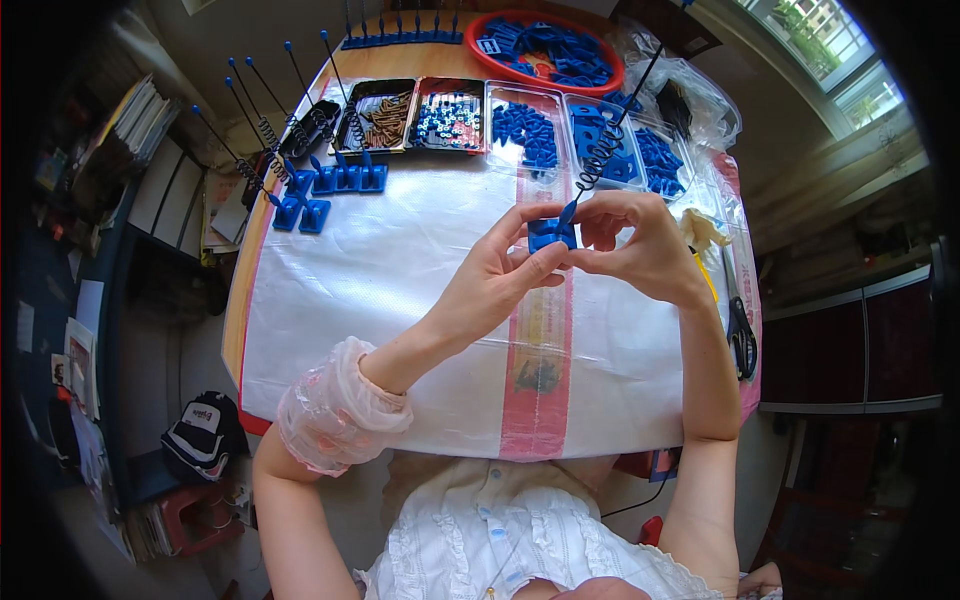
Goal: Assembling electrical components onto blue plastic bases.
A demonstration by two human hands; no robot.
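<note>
Both my hands hold a small blue plastic base (548, 236) above the middle of the table. From its blue stem a black coil spring (599, 165) rises, leading to a thin black rod with a blue tip, leaning up to the right. My left hand (507, 258) is closed on the base's left side, thumb along its near edge. From the right, my right hand (640, 238) pinches the base and stem; some of its fingertips are hidden. At the far left stand several similar pieces with blue bases (345, 180), springs and blue-tipped rods.
Behind my hands, a row holds a tray of brass-coloured screws (385, 118), a tray of silver nuts (447, 116) and clear boxes of small blue parts (527, 132). A red basin (478, 62) of blue parts stands farther back. Scissors (742, 335) lie at the right edge.
</note>
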